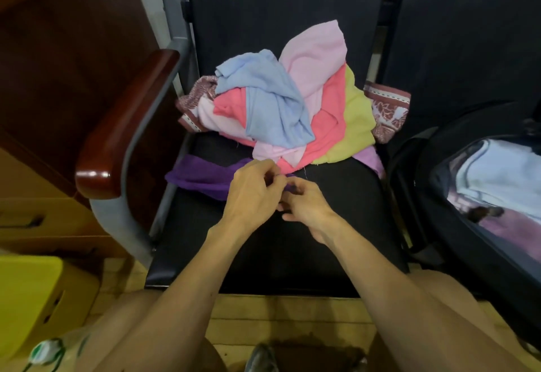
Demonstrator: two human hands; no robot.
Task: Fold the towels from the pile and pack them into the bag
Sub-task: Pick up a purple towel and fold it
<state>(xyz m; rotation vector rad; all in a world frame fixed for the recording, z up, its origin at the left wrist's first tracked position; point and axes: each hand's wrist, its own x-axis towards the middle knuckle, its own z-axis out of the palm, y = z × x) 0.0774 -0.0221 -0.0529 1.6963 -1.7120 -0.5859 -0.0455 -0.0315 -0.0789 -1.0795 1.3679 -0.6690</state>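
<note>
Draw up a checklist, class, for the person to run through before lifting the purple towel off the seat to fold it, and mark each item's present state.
1. Both hands on purple towel: left hand and right hand pinch its near end: ok.
2. Towel free of pile: its far edge runs under it: not ok.
3. Seat has bare space for folding: ok.
4. Bag open: ok.
5. Room left in bag: cannot tell.

Dim, even indoor light; a glare spot on the wooden armrest point(96, 174), soft motion blur throughout (worst toward the bowed wide-angle edges).
</note>
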